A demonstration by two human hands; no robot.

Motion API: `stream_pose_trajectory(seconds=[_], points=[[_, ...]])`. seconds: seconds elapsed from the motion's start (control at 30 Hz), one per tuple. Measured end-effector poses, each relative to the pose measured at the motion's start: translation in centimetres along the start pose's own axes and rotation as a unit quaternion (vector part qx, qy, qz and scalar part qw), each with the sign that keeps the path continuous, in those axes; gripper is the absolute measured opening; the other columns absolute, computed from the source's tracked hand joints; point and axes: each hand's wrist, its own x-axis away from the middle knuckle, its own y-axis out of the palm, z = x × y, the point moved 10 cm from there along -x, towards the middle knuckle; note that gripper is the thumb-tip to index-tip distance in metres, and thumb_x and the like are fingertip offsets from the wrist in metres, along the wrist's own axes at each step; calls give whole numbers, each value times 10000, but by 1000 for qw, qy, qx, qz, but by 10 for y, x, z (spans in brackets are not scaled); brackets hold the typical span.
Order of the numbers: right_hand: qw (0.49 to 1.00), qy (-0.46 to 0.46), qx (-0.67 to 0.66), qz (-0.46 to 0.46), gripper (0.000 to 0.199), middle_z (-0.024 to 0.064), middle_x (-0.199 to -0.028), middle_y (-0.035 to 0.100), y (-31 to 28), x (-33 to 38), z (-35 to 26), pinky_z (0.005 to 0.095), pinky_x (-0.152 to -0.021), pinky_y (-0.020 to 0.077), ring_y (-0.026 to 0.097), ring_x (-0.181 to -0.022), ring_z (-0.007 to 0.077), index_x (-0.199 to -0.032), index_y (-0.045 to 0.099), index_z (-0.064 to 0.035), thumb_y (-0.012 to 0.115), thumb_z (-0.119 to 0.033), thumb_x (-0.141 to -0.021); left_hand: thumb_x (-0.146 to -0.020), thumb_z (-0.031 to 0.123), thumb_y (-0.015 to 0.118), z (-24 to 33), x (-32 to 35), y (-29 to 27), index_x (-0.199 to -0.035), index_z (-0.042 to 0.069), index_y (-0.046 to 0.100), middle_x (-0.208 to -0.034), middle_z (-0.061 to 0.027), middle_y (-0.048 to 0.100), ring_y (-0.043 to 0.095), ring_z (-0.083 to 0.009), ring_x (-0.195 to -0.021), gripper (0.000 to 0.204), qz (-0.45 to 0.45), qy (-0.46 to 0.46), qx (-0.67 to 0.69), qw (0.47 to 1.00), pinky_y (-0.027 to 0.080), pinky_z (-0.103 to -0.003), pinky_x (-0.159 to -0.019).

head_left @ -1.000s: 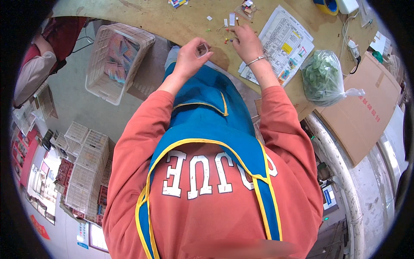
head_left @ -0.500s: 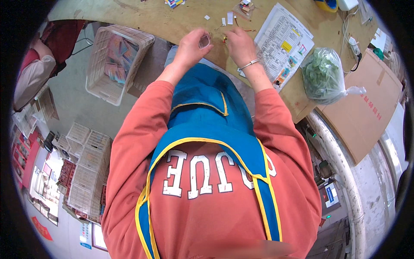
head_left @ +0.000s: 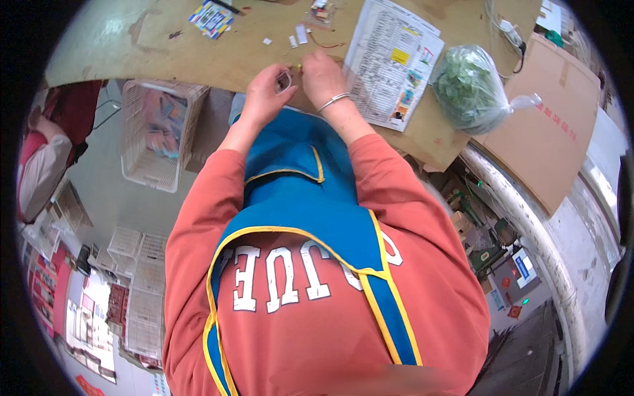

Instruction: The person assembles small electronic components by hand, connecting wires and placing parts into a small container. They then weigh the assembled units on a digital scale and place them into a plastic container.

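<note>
My left hand (head_left: 265, 92) is raised at the near edge of the brown worktable (head_left: 152, 53) and pinches a small dark part (head_left: 284, 80) between thumb and fingers. My right hand (head_left: 321, 74), with a metal bangle on its wrist, is curled right beside it, fingertips close to the same part and to a thin yellowish piece; what it grips is too small to tell. Several small white pieces (head_left: 298, 34) and a little board with wires (head_left: 318, 14) lie on the table just beyond the hands.
A printed paper sheet (head_left: 393, 63) lies right of my hands, then a clear bag of green parts (head_left: 472, 89) and a flat cardboard piece (head_left: 548, 125). A white plastic basket (head_left: 158, 132) stands below the table's left edge. Another person sits at far left (head_left: 43, 158).
Both hands have come back from further up the table toward its near edge and drawn together, the left now holding the small part up beside the right.
</note>
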Motion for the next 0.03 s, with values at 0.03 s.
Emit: stream_pose_trajectory(seconds=[0.03], points=[[1000,12,-7,-9,131,194,-1002,619,3,1,2,497,-786,548,656,-914,396,-927,654,-59,666,-80,-799,-822,152,807,-5,0,4,-1149,49,663,-1197,-139,704,678,-274,-1112,373,-13,-15,16,1000,523,-353,-976]])
